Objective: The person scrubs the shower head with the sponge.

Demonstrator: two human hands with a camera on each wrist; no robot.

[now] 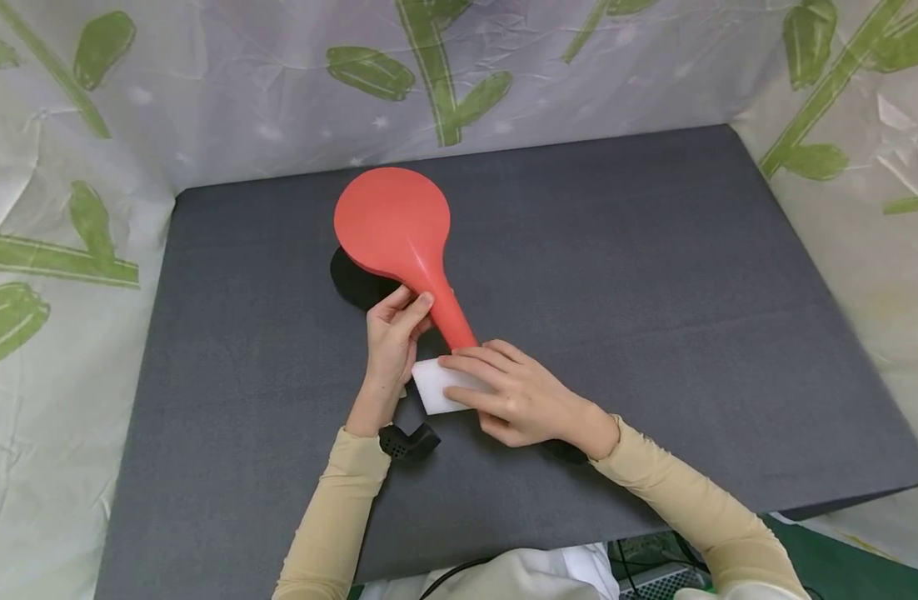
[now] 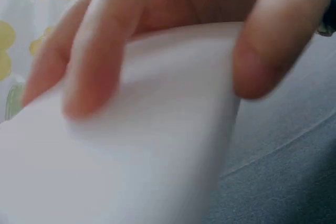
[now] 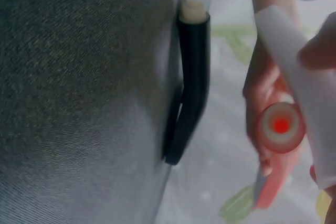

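Observation:
A red paddle [image 1: 393, 218] with a round flat head and a straight handle is held above the table. My left hand [image 1: 390, 346] pinches it at the neck, thumb on top. My right hand [image 1: 522, 396] grips a white sponge-like block [image 1: 436, 387] beside the handle's end; whether they touch I cannot tell. Blurred fingers [image 2: 97, 72] on the white block [image 2: 152, 171] fill the left wrist view. The right wrist view looks onto the handle's round end [image 3: 281, 125]. Beneath the left hand lies a black paddle-like object [image 1: 357, 279], partly hidden, with a beige-ended handle [image 3: 194, 72].
A dark grey cloth covers the table [image 1: 639, 275]. Pale curtains [image 1: 279, 92] with green leaf prints stand around its back and sides. Cables and a grey device [image 1: 661, 581] show below the front edge. A black wrist camera [image 1: 410, 442] sits on the left wrist.

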